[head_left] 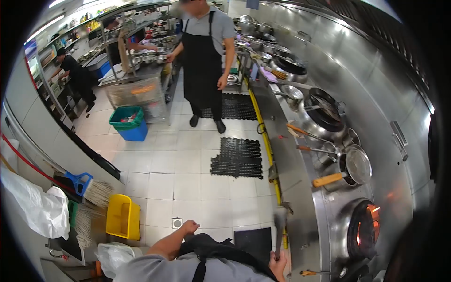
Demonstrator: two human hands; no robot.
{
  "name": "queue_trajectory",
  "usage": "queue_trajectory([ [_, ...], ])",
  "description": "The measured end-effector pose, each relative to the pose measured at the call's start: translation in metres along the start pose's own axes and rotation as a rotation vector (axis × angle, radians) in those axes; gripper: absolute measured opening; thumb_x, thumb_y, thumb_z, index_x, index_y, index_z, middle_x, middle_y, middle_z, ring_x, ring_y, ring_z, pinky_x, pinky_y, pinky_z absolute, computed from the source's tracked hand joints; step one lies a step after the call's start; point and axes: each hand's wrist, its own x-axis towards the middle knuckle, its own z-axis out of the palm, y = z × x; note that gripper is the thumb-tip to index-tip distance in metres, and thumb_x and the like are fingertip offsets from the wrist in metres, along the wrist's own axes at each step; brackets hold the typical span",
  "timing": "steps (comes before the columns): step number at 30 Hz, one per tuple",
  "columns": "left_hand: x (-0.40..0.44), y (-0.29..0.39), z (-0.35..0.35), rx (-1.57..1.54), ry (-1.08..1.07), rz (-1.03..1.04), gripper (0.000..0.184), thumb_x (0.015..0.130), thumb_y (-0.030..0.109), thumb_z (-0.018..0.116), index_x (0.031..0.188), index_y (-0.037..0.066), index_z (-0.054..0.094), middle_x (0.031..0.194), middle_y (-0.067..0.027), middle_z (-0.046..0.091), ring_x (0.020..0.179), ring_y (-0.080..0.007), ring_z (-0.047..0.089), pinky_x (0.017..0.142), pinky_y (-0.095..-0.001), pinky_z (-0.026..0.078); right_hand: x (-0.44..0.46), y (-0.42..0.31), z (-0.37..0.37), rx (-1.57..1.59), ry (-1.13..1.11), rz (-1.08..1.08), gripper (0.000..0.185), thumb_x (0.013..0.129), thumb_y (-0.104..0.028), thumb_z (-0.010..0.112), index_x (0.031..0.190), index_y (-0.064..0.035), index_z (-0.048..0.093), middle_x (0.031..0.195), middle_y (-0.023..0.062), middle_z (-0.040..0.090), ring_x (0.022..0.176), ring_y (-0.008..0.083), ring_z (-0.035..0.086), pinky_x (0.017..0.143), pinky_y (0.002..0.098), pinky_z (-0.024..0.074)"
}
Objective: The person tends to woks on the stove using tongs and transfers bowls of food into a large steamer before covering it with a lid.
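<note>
My left hand (pixel 190 227) is in front of my waist, its fingers curled into a loose fist. Nothing shows in it. On the other side, my right hand (pixel 278 266) grips the lower end of a long grey metal tool (pixel 280 223). It points away from me beside the stove front and widens into a flat part at its far end; I cannot tell its exact kind. Close to this hand, a wooden-handled utensil (pixel 307 272) lies on the steel stove counter (pixel 310 225). Flames glow in a wok burner (pixel 364 229) to the right.
A person in a black apron (pixel 202 70) stands ahead on the tiles. Black mats (pixel 237 157) lie along the stove. A strainer (pixel 358 165) and pots rest on the counter. To the left are a yellow mop bucket (pixel 123 217), mops (pixel 98 191) and a blue bin (pixel 134 132).
</note>
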Motion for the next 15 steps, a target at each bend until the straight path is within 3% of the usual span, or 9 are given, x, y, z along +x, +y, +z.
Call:
queue_trajectory([
  [2, 0.002, -0.069, -0.023, -0.02, 0.04, -0.085, 0.048, 0.077, 0.045, 0.056, 0.093, 0.002, 0.068, 0.096, -0.0206, 0.065, 0.093, -0.0343, 0.062, 0.084, -0.0402, 0.048, 0.022, -0.004, 0.042, -0.148, -0.093, -0.058, 0.014, 0.075, -0.012, 0.064, 0.078, -0.0047, 0.052, 0.062, 0.015, 0.056, 0.056, 0.0313, 0.055, 0.054, 0.0383, 0.0438],
  [4, -0.012, -0.122, -0.051, -0.121, 0.157, -0.139, 0.046, 0.077, 0.044, 0.057, 0.092, 0.001, 0.068, 0.095, -0.021, 0.065, 0.093, -0.0346, 0.061, 0.083, -0.04, 0.048, 0.042, -0.029, 0.078, -0.274, -0.241, 0.014, 0.016, 0.075, -0.018, 0.063, 0.08, -0.0051, 0.054, 0.069, 0.0182, 0.06, 0.067, 0.0396, 0.058, 0.06, 0.0419, 0.0464],
  [8, -0.043, -0.195, -0.104, -0.311, 0.359, -0.25, 0.044, 0.077, 0.04, 0.059, 0.091, 0.0, 0.067, 0.095, -0.021, 0.065, 0.094, -0.0346, 0.061, 0.082, -0.0398, 0.048, 0.074, -0.015, 0.138, -0.588, -0.394, 0.083, 0.021, 0.074, -0.026, 0.057, 0.081, -0.0059, 0.059, 0.082, 0.0211, 0.063, 0.085, 0.0419, 0.059, 0.074, 0.0478, 0.0465],
  [13, -0.053, -0.203, -0.167, -0.537, 0.398, -0.262, 0.038, 0.079, 0.032, 0.061, 0.091, -0.004, 0.064, 0.076, -0.0129, 0.067, 0.06, -0.0173, 0.063, 0.059, -0.0301, 0.051, 0.098, -0.034, 0.158, -0.804, -0.576, 0.257, 0.031, 0.07, -0.022, 0.056, 0.091, -0.0022, 0.067, 0.095, 0.0231, 0.063, 0.095, 0.0376, 0.06, 0.084, 0.0437, 0.0468],
  [15, -0.036, -0.201, -0.191, -0.6, 0.423, -0.23, 0.037, 0.08, 0.031, 0.061, 0.093, -0.004, 0.063, 0.075, -0.0129, 0.067, 0.061, -0.0175, 0.063, 0.059, -0.03, 0.051, 0.11, -0.046, 0.175, -0.832, -0.591, 0.278, 0.033, 0.07, -0.023, 0.056, 0.092, -0.0014, 0.067, 0.096, 0.023, 0.063, 0.095, 0.0368, 0.06, 0.085, 0.0427, 0.0468],
])
